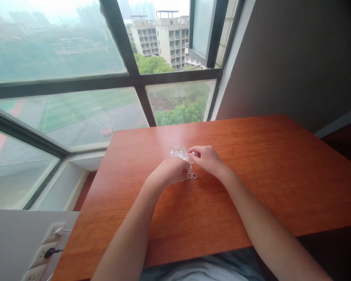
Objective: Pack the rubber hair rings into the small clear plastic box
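On the wooden table sits a small clear plastic box with several metal-coloured rings in it. My right hand is at the box's right side, thumb and forefinger closed on its edge. My left hand is just in front of the box, its fingers curled together and pointing right. What the left fingers hold, if anything, is hidden behind the hand. Beside the left fingertips several loose silvery rings lie on the wood, some partly covered by the hand.
The reddish-brown table reaches to a dark-framed window at the back left. A grey wall rises on the right. At the lower left, wall sockets hold a white plug and a black plug beside the table edge.
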